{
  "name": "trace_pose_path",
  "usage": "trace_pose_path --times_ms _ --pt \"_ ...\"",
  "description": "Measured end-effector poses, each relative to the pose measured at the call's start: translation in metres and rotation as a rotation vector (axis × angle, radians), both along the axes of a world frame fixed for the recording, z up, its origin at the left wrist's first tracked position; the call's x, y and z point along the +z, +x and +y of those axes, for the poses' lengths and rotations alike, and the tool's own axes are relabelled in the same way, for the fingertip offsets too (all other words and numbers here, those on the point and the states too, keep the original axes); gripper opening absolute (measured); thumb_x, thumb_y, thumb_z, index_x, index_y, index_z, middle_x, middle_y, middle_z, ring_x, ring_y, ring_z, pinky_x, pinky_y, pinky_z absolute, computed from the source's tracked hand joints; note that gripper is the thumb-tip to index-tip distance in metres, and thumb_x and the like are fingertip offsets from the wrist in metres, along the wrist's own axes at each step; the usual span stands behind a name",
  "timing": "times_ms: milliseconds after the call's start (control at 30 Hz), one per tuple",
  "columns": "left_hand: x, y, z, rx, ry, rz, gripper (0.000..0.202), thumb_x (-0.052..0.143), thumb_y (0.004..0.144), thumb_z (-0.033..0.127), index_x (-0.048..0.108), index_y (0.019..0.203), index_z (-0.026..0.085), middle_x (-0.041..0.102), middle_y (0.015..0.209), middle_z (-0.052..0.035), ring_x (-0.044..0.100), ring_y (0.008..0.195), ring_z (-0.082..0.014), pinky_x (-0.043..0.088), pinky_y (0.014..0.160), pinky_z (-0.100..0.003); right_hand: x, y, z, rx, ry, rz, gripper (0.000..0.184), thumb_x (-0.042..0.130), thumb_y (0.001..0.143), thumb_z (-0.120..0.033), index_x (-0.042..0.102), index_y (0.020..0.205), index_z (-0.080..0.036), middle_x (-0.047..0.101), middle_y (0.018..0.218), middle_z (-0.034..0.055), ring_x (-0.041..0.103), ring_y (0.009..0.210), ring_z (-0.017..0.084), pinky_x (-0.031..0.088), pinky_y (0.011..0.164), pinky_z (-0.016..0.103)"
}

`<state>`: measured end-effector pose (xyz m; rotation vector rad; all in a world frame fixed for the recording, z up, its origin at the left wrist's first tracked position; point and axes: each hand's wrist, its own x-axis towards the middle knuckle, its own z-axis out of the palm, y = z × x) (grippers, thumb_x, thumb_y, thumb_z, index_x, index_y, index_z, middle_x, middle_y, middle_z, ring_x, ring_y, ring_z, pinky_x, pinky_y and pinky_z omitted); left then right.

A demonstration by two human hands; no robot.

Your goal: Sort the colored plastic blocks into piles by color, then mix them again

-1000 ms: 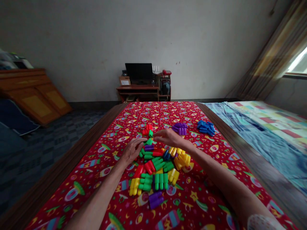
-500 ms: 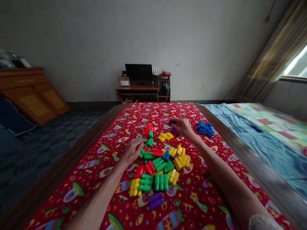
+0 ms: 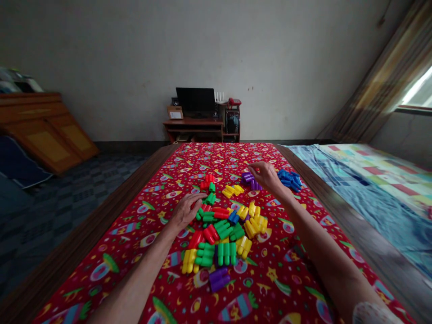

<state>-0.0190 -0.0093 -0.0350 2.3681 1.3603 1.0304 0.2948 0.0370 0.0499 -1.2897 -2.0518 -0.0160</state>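
Observation:
A mixed pile of plastic blocks (image 3: 222, 234) in red, green, yellow, purple and blue lies on a red patterned cloth (image 3: 189, 166). My left hand (image 3: 185, 210) rests at the pile's left edge, fingers curled on a red block. My right hand (image 3: 268, 177) hovers beside a small group of purple blocks (image 3: 250, 179), fingers spread and empty. Separate small groups lie nearby: blue blocks (image 3: 290, 180) to its right, yellow blocks (image 3: 232, 191) to its left, red blocks (image 3: 207, 182) farther left.
The cloth covers a wooden table with bare edges (image 3: 101, 207). A bed with a patchwork blanket (image 3: 374, 180) runs along the right. A desk with a monitor (image 3: 197, 114) stands by the far wall, and a wooden cabinet (image 3: 43, 130) is at the left.
My right hand carried a purple block from the pile to the purple group and let it go, then lifted off a little. A yellow group is now uncovered. My left hand barely moved.

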Motion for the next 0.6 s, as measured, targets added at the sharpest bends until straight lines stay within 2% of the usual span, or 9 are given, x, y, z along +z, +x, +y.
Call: trace_pose_path --times_ms 100,167,233,300,400,467,600 --pt "0.001 0.0 0.0 -0.002 -0.003 0.002 0.042 0.037 0.091 0.044 0.071 0.102 0.021 0.071 0.111 -0.0086 0.062 0.11 -0.0245 0.045 0.101 -0.044 0.016 -0.017 -0.022 0.233 -0.183 -0.066 0.025 0.051 0.09 -0.024 0.074 0.092 -0.015 0.072 0.077 0.0042 0.062 0.067 0.014 0.042 0.063 0.023" --pt "0.003 0.0 0.001 -0.013 -0.013 0.018 0.043 0.036 0.091 0.045 0.071 0.101 0.021 0.072 0.109 -0.0084 0.063 0.108 -0.0247 0.045 0.101 -0.044 0.022 -0.025 -0.039 0.425 -0.369 -0.202 0.02 0.055 0.088 -0.021 0.074 0.09 -0.017 0.072 0.078 0.0015 0.061 0.067 0.012 0.041 0.061 0.021" --pt "0.003 0.001 0.002 -0.019 -0.016 0.031 0.044 0.035 0.091 0.044 0.071 0.1 0.021 0.073 0.107 -0.0081 0.063 0.108 -0.0245 0.045 0.101 -0.044 0.022 -0.029 -0.054 0.505 -0.504 -0.358 0.013 0.063 0.082 -0.02 0.073 0.09 -0.019 0.072 0.085 0.0018 0.063 0.072 0.013 0.043 0.062 0.021" --pt "0.003 0.001 0.003 -0.015 -0.011 0.031 0.043 0.035 0.091 0.042 0.071 0.101 0.021 0.073 0.106 -0.0079 0.063 0.108 -0.024 0.044 0.102 -0.044 0.019 -0.027 -0.065 0.471 -0.534 -0.478 0.019 0.071 0.077 -0.025 0.072 0.096 -0.022 0.072 0.094 0.0044 0.065 0.083 0.017 0.045 0.068 0.024" --pt "0.002 0.0 0.003 -0.011 -0.007 0.02 0.042 0.036 0.091 0.042 0.071 0.102 0.021 0.073 0.107 -0.008 0.062 0.109 -0.0236 0.044 0.102 -0.043 0.007 -0.023 -0.069 0.377 -0.498 -0.56 0.034 0.076 0.074 -0.029 0.069 0.107 -0.024 0.07 0.102 0.0074 0.063 0.095 0.022 0.046 0.076 0.028" --pt "0.001 0.001 0.002 -0.017 -0.007 0.013 0.043 0.036 0.092 0.043 0.071 0.102 0.021 0.073 0.106 -0.008 0.063 0.108 -0.0238 0.045 0.101 -0.043 -0.005 -0.023 -0.063 0.35 -0.48 -0.541 0.033 0.073 0.077 -0.027 0.068 0.11 -0.023 0.07 0.1 0.0076 0.064 0.092 0.02 0.045 0.074 0.026" --pt "0.002 0.001 0.001 -0.01 0.0 0.004 0.043 0.036 0.092 0.045 0.071 0.102 0.022 0.072 0.108 -0.0078 0.062 0.108 -0.0243 0.045 0.101 -0.043 -0.022 -0.023 -0.046 0.326 -0.4 -0.34 0.034 0.062 0.087 -0.026 0.063 0.12 -0.017 0.071 0.092 0.0081 0.064 0.08 0.016 0.042 0.066 0.023"
